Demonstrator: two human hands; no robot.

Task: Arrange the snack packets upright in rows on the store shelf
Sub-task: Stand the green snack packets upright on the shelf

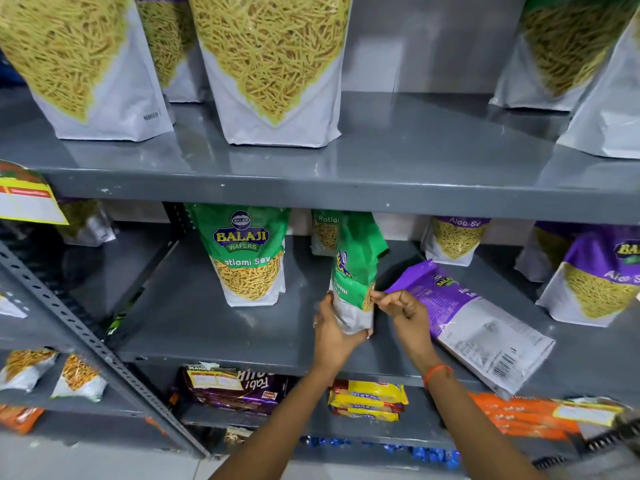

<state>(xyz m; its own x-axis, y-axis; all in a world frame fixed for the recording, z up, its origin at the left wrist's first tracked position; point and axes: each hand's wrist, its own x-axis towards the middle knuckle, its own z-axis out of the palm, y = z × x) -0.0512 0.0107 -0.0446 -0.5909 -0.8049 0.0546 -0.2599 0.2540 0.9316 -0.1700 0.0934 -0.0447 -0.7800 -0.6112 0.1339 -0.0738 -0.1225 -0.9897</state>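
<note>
A green Ratlami Sev packet [353,268] stands on the middle shelf [207,327], turned side-on. My left hand [332,327] grips its white lower end from the left. My right hand [401,313] pinches the packet's right edge with fingertips. Right beside that hand a purple Aloo Sev packet [474,320] lies flat on its front, barcode up, its bottom end over the shelf's front edge. Another green packet [247,254] stands upright to the left, and a third green one [323,233] stands behind.
Purple Aloo Sev packets [453,240] [602,282] stand at the back and right of the same shelf. Large sev pouches [273,67] line the shelf above. Biscuit packs [367,400] fill the shelf below. A slotted upright post [86,337] borders the left.
</note>
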